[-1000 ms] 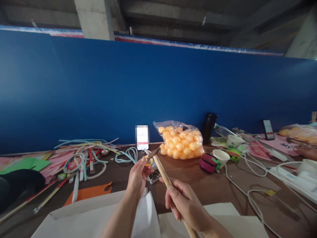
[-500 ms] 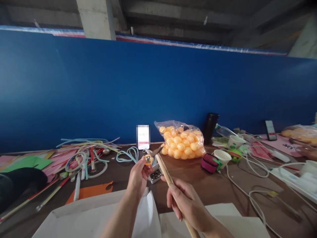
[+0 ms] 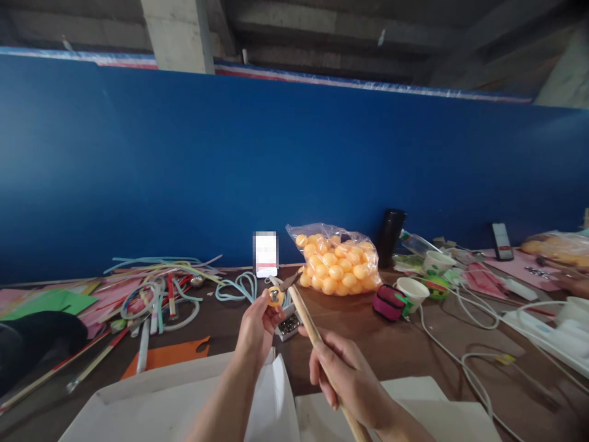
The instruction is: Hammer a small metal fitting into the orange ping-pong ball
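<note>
My left hand (image 3: 260, 322) pinches a small orange ball (image 3: 275, 297), which looks like a table tennis ball with a hole; something silvery shows in its middle. My right hand (image 3: 343, 374) is wrapped round the long wooden handle (image 3: 310, 325) of a tool. At the handle's far end a dark, pointed metal head (image 3: 289, 283) reaches left, just above and beside the ball; whether they touch I cannot tell. Below the ball, between my hands, a small white box (image 3: 289, 334) holds little shiny metal pieces. Behind lies a clear bag of orange balls (image 3: 338, 267).
Tubes and sticks (image 3: 156, 294) lie on coloured paper at left. A phone (image 3: 266, 255) leans against the blue partition (image 3: 294, 153). At right are a maroon pouch (image 3: 389, 302), paper cup (image 3: 414, 291), black bottle (image 3: 392, 236) and white cables (image 3: 460, 356). White cardboard (image 3: 179, 399) lies in front.
</note>
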The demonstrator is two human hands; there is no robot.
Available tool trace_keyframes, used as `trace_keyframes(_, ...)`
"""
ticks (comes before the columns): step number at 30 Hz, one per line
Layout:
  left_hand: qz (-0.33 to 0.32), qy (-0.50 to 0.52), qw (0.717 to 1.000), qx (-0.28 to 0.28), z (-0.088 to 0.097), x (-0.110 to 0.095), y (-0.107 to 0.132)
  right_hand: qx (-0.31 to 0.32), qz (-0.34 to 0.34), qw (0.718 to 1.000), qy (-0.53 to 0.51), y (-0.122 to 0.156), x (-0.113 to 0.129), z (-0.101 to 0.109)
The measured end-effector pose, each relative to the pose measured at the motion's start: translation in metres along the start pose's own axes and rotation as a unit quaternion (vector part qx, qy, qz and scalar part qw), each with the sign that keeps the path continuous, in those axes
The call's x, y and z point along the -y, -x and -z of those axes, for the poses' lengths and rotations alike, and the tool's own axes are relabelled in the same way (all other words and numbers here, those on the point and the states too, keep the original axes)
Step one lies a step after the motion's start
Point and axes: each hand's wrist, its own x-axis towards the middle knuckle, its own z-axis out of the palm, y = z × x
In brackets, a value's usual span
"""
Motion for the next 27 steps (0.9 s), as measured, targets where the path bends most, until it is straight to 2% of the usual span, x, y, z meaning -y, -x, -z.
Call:
trace_keyframes(14, -0.008, -0.021, 1.000, 0.013, 0.0024, 0.0021, -0.0006, 0.014, -0.008, 1.000, 0.006, 0.0003, 0.0002, 0.0000)
trace_keyframes(27, -0.012, -0.047, 0.999, -0.013, 0.0026, 0.0031, -0.0007, 0.009, -0.014, 1.000, 0.014, -0.0001, 0.0011, -0.0001)
